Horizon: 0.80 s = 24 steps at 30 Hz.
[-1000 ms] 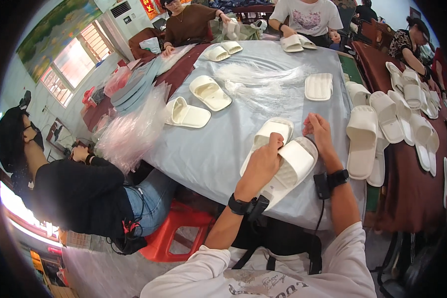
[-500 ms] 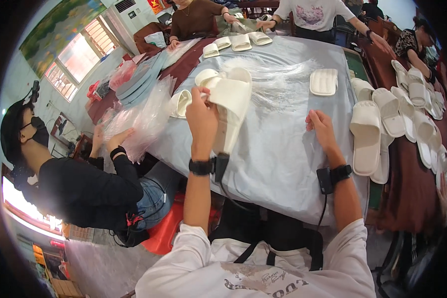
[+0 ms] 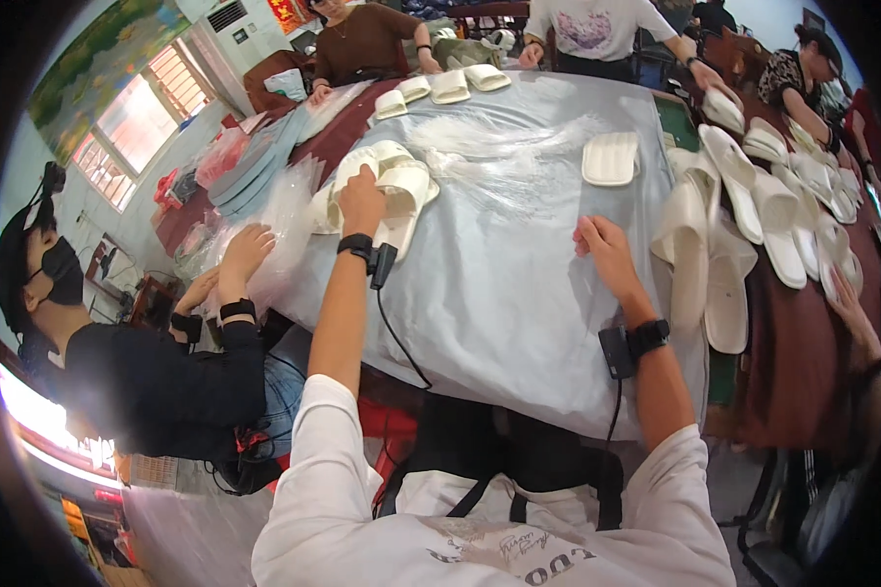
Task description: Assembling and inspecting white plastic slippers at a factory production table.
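My left hand (image 3: 363, 205) is closed on a white open-toed slipper (image 3: 397, 231) lying on the grey-blue cloth (image 3: 499, 313). More white slippers are bunched against it, and my fingers partly hide how they overlap. Above the cloth at the right, my right hand (image 3: 607, 252) is loosely curled, with nothing visible in it. Beyond that hand lies a small white padded slipper piece (image 3: 611, 159), apart from the fingers. Thin clear plastic bags (image 3: 499, 147) spread across the middle of the table.
Many white slippers (image 3: 729, 293) cover the right side, where a co-worker's hand (image 3: 855, 308) reaches in. Several more slippers (image 3: 450, 88) stand along the far edge. At the left, a masked person's hands (image 3: 245, 256) are beside clear plastic (image 3: 284, 220). Other people stand opposite.
My left hand has lowered the raised slipper onto the cloth, beside the other slippers. My right hand stays curled above the table. At right, a person opposite now holds white slippers.
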Each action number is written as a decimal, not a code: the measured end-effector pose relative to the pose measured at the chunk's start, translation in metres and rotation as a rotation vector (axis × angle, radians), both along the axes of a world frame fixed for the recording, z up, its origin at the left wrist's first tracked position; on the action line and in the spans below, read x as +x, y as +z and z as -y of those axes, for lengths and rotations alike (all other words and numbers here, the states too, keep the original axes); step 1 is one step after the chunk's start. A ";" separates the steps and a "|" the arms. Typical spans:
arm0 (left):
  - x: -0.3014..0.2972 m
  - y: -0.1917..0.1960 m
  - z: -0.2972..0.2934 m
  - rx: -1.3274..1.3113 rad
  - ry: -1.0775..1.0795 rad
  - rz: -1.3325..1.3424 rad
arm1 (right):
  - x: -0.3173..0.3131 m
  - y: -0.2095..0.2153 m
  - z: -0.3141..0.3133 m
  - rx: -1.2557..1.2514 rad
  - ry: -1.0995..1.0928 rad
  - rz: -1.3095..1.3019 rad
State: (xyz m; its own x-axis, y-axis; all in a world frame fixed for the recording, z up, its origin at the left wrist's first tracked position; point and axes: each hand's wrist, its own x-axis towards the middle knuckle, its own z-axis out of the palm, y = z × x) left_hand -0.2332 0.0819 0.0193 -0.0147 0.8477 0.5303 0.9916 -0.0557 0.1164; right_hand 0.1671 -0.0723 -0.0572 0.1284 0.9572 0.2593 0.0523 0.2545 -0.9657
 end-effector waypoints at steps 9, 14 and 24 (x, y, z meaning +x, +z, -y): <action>0.102 0.071 0.074 -0.077 -0.352 -0.085 | 0.017 -0.005 -0.006 0.003 -0.053 0.095; 0.182 0.093 0.131 -0.278 -0.774 0.150 | 0.009 -0.006 -0.003 0.061 0.054 -0.088; 0.311 0.052 0.153 -0.285 -0.956 0.125 | 0.009 0.000 0.053 -0.105 -0.131 0.315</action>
